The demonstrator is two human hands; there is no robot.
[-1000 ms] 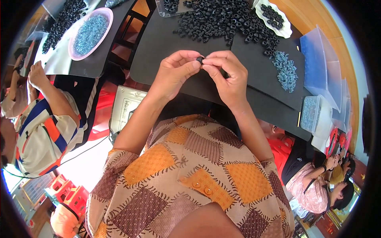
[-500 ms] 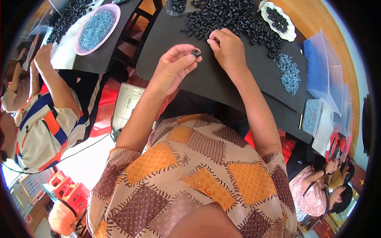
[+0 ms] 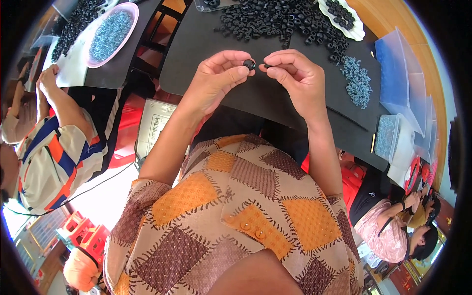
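Between the thumb and fingers of my left hand (image 3: 219,78) is a small round black plastic part (image 3: 249,64) with a hole in its end. Close to its right, my right hand (image 3: 297,81) pinches a smaller black piece (image 3: 267,66), mostly covered by the fingertips. A narrow gap separates the two parts. Both hands are raised over the near edge of the dark table (image 3: 206,37). Beyond them a large heap of black plastic parts (image 3: 285,19) spreads across the tabletop. To the right of my right hand lies a pile of small clear-blue pieces (image 3: 358,81).
A white scalloped dish (image 3: 361,32) of black rings stands at the far right. Blue-clear bins (image 3: 400,83) and a tub of clear-blue pieces (image 3: 386,135) line the right edge. At the left, a co-worker (image 3: 54,142) sits by a pink bowl (image 3: 132,10). Other people sit at lower right.
My right hand has come back from the black heap toward my left, now pinching a small black piece. The left hand has shifted slightly right, still holding its black part.
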